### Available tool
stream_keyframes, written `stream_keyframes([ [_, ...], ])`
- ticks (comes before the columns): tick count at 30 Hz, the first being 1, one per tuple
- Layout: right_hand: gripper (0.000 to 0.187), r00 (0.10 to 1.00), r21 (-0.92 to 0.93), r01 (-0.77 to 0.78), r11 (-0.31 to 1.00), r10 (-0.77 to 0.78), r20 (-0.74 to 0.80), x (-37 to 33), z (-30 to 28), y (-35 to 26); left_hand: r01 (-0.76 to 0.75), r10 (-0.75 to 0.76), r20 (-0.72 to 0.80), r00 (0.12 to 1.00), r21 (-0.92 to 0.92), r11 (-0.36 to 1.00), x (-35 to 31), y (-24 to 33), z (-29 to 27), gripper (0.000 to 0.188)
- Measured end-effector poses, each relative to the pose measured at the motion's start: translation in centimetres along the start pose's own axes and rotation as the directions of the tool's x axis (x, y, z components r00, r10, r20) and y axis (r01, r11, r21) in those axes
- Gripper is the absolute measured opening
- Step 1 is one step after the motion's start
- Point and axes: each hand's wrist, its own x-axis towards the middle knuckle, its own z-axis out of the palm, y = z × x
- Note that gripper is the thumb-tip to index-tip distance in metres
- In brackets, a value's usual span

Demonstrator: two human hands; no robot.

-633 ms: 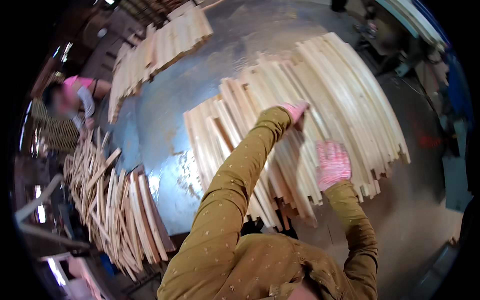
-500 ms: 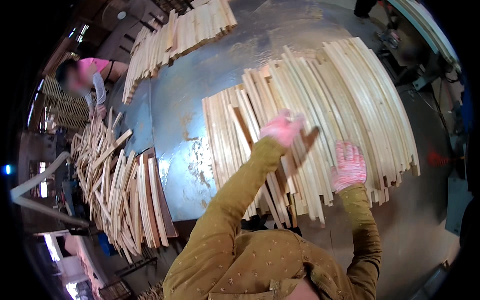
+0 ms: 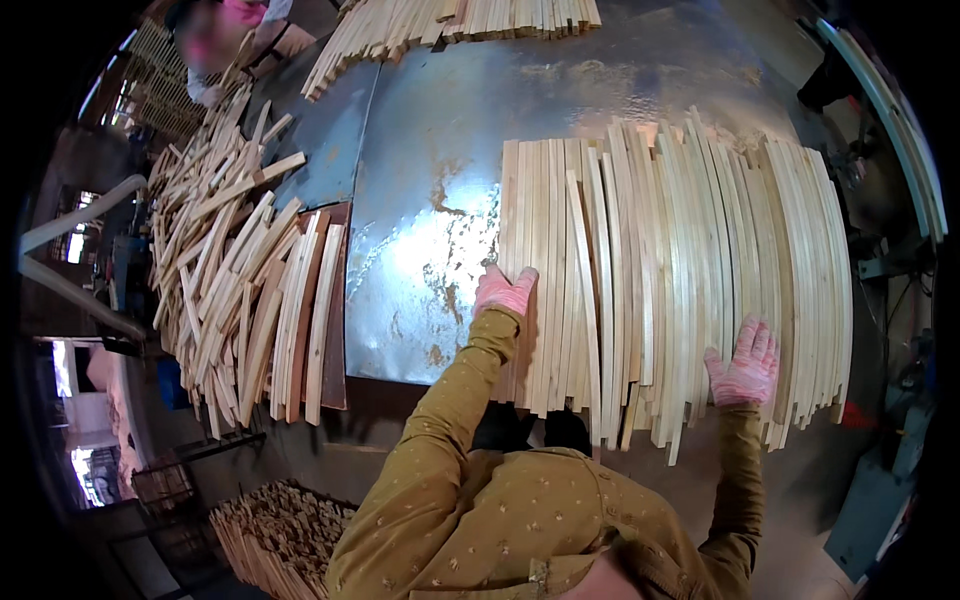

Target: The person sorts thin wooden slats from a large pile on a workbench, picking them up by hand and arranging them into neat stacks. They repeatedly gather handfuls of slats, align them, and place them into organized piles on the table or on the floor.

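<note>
A wide row of pale wooden strips (image 3: pixel 655 250) lies side by side on the metal table in front of me. At the row's left edge is my left hand (image 3: pixel 504 291), in a pink-and-white glove. Its thumb is spread over the outer strips while the fingers rest along their side. My right hand (image 3: pixel 743 372), gloved the same way, lies flat on the strips towards the right, fingers stretched out. One loose strip (image 3: pixel 584 280) sits at a slant on top of the others.
A jumbled pile of strips (image 3: pixel 225 290) lies to the left, where a person (image 3: pixel 235 40) reaches in. Another row of strips (image 3: pixel 460 22) is at the table's far side. Stacked strips (image 3: pixel 280 530) stand low at the left. The metal tabletop (image 3: pixel 425 190) shines between.
My left hand has moved from above the middle of the row to its left edge. My right hand still rests on the strips. The view has shifted, and the strips lie more evenly.
</note>
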Motion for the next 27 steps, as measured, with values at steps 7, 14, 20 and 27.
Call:
stream_keyframes([
  [7, 0.077, 0.938, 0.230, 0.317, 0.920, -0.340, 0.067, 0.8, 0.4, -18.0, -0.041, 0.041, 0.124, 0.991, -0.009, 0.999, 1.8, -1.0, -2.4, 0.091],
  [14, 0.074, 0.976, 0.153, 0.215, 0.964, -0.214, -0.023, 2.1, 1.7, -24.0, 0.113, 0.012, 0.367, 0.930, -0.315, 0.942, 3.2, -1.1, -3.0, 0.089],
  [20, 0.079, 0.894, 0.094, -0.246, 0.965, 0.188, 0.407, 5.8, -1.2, -28.4, 0.031, 0.136, 0.268, 0.954, -0.537, 0.843, 5.6, -3.7, 2.7, 0.092],
  [27, 0.069, 0.897, 0.309, -0.398, 0.864, 0.297, 0.326, 5.8, -5.1, -26.1, 0.167, 0.406, 0.376, 0.833, -0.871, 0.462, 5.0, -4.7, -3.1, 0.081],
])
